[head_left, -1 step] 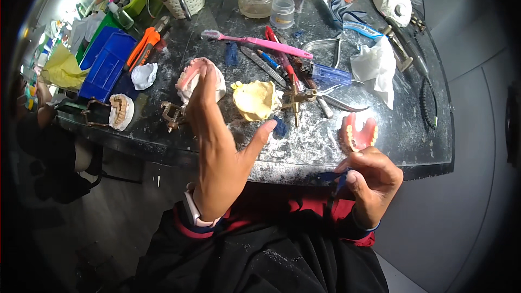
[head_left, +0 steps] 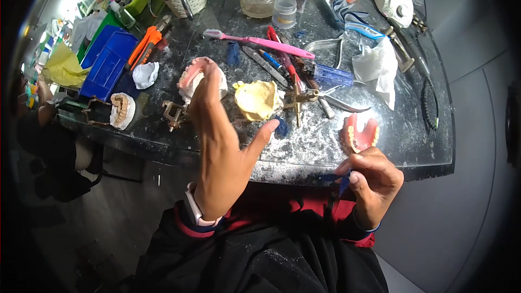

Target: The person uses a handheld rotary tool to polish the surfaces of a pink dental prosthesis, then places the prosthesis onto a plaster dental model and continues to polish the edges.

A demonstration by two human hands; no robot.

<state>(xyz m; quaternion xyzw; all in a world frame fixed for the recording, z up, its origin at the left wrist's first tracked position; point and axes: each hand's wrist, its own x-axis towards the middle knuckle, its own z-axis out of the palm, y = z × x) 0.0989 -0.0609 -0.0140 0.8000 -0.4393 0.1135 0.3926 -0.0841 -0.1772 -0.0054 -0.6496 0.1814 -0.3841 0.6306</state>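
Observation:
My left hand (head_left: 221, 141) is held edge-on over the table's front, fingers stretched out and thumb apart, with nothing in it. Its fingertips overlap a plaster dental cast (head_left: 218, 83) bearing a pink denture base with teeth, so part of it is hidden; I cannot tell whether they touch. Near the thumb lies a yellow plaster cast (head_left: 255, 101) on a brass articulator (head_left: 296, 97). At the front edge my right hand (head_left: 375, 182) pinches a dark blue strip of articulating paper (head_left: 344, 183) between thumb and fingers. Just beyond it rests a pink denture (head_left: 362, 132) with yellowish teeth.
White powder covers the black table (head_left: 217, 149). Behind the casts lie a pink toothbrush (head_left: 255, 40), a blue-handled tool (head_left: 332, 74) and pliers. A glass burner (head_left: 258, 0), a small jar (head_left: 284, 13) and crumpled tissue (head_left: 376, 68) stand farther back. Blue trays (head_left: 108, 62) are left.

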